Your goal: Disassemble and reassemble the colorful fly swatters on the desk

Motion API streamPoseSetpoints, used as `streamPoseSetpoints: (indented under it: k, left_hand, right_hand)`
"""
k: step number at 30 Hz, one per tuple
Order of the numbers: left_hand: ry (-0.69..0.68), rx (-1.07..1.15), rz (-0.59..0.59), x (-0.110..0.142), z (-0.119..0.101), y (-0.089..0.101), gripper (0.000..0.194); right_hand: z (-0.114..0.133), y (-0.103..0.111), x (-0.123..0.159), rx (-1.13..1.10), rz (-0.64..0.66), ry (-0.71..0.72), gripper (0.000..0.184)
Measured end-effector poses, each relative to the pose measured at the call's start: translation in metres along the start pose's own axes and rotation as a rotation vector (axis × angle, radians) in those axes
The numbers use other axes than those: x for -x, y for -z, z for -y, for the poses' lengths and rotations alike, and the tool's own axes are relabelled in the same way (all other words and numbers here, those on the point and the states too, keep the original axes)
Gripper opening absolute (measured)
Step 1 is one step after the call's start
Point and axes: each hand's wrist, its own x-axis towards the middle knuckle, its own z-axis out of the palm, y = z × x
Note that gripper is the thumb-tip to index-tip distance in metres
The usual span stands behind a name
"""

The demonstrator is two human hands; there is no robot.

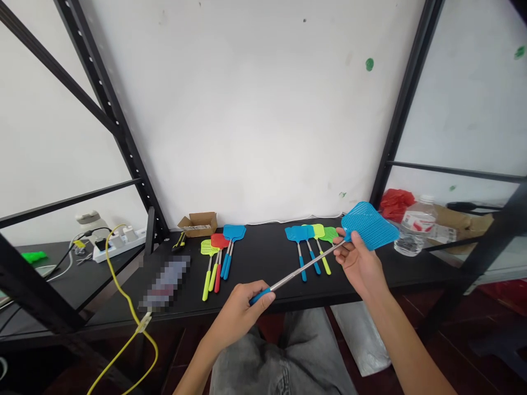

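Note:
A blue fly swatter (370, 226) with a metal telescopic shaft is held up in front of the black shelf. My left hand (242, 307) wraps around its blue handle. At the other end, my right hand (360, 263) pinches the shaft just below the perforated head. Behind them on the shelf lies a right-hand group of blue, yellow and green swatters (302, 249), heads toward the wall. A left-hand group holds yellow-green swatters (209, 269), a red swatter (219, 258) and blue swatters (230, 249), all with handles toward me.
A small open cardboard box (198, 224) and a yellow-black cutter (179, 241) sit at the back left. A yellow cable (123, 291) runs to a blurred-out object (167, 285). Farther left is a power strip (119, 244). A water bottle (416, 226) stands at the right, past the black post (405, 109).

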Motion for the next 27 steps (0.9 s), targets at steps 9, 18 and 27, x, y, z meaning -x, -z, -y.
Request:
streamPoseSetpoints:
  k: [9,18,27]
  left_hand:
    - [0.030,0.097,0.037,0.000,-0.002,0.005,0.043]
    - [0.058,0.149,0.050,0.001,0.002,0.005,0.046]
    - [-0.005,-0.037,0.059,0.000,0.001,-0.005,0.045]
  right_hand:
    - [-0.005,-0.001,-0.002,-0.042,0.067,-0.006,0.033]
    - [-0.017,-0.012,0.005,-0.021,0.100,0.035,0.034]
    - [-0.045,-0.026,0.020,0.068,0.149,-0.126,0.038]
